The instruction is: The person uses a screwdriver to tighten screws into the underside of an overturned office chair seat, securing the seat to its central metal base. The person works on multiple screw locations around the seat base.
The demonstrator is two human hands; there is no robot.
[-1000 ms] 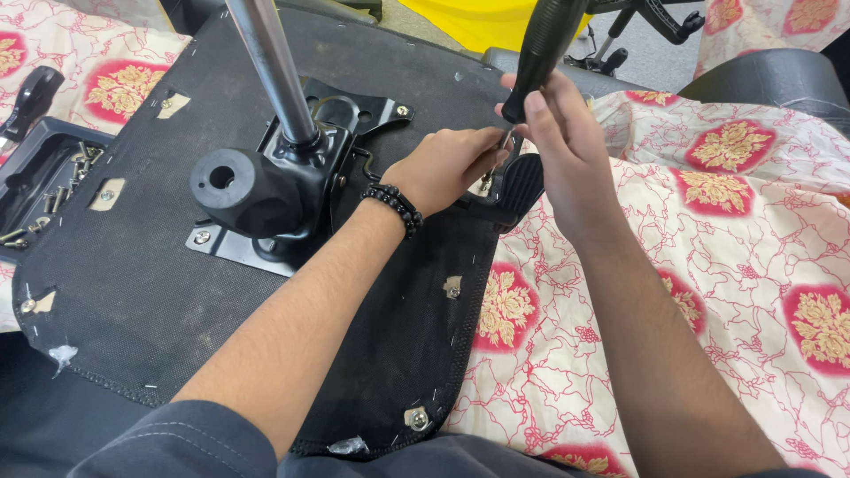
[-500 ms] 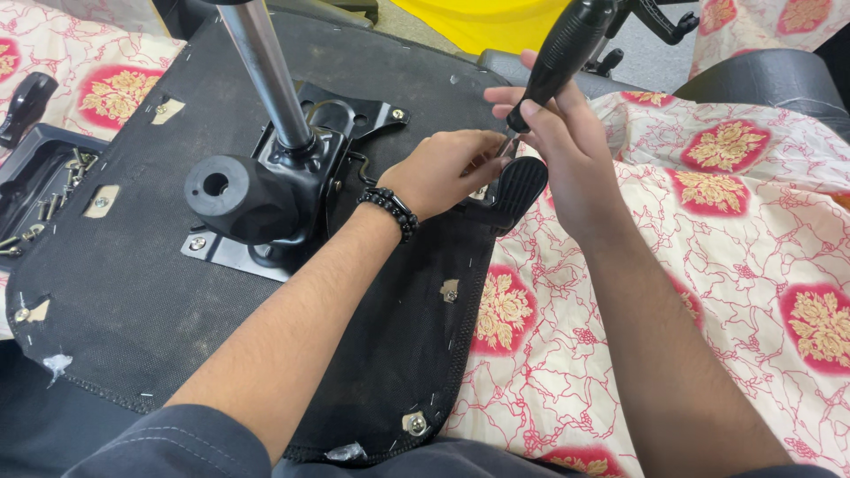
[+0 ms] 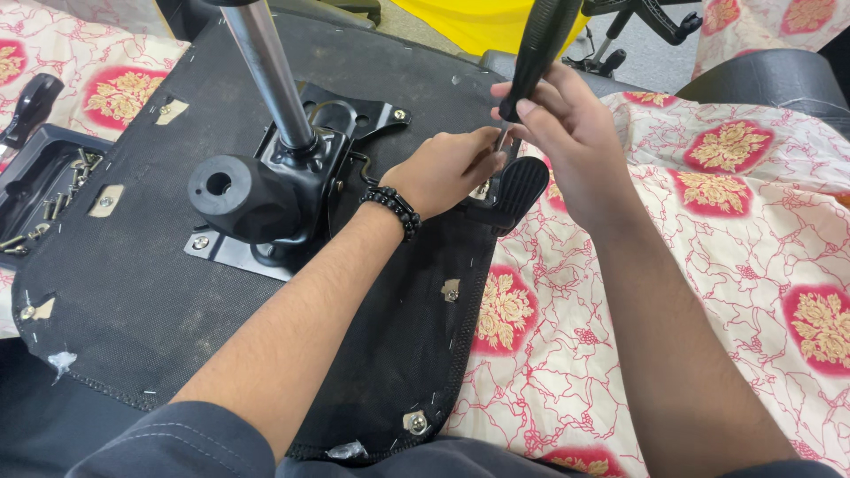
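Screwdriver (image 3: 538, 53), black-handled, stood nearly upright in your right hand (image 3: 562, 146), your fingers wrapped closed around the lower part of its grip. Its thin metal shaft ran down to the right edge of the upturned office chair seat (image 3: 221, 354), and the tip was hidden behind your left hand (image 3: 447, 168). That left hand rested on the seat's black underside, fingers curled and pinched together around the shaft near its tip; whether they also held a screw could not be told. A black beaded bracelet (image 3: 394, 208) circled that wrist.

Just beside the tip, a black paddle-shaped lever (image 3: 513, 190) stuck out past the seat edge. Left of your hands, the black metal tilt mechanism (image 3: 283, 190) sat on the seat base, with screw heads showing at some of its plate corners, so it looked already fastened. A shiny gas-lift column (image 3: 270, 75) rose from it at a slant. Judging by this, the work at the seat's edge seemed under way and not finished.

Further out, bare fixing points showed along the seat's near and left edges. At far left a black tray (image 3: 18, 190) held loose screws. Everything lay on a cream cloth with red floral medallions (image 3: 735, 265), and yellow material (image 3: 478, 18) showed at the top.
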